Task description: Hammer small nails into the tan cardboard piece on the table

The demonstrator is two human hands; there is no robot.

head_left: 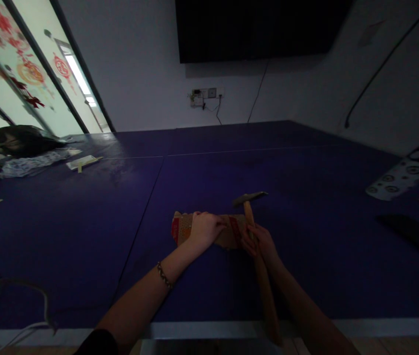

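Observation:
A torn strip of brown cardboard [227, 239] with red printed bands lies on the blue-purple table near its front edge. My left hand [205, 229] rests on the middle of it, fingers bent and drawn together toward the right; whatever is between the fingertips is too small and dark to make out. Around the wooden handle of a hammer [263, 281], my right hand [261, 242] is closed at the cardboard's right end. The hammer's metal head points away from me, just past the cardboard, and the handle runs back over the table's front edge.
White cables [43, 296] curl at the front left. A dark bag [24, 140], plastic wrapping and a small white packet [83, 162] lie at the back left. On the right are a patterned white item [398, 180] and a flat black object [412, 236].

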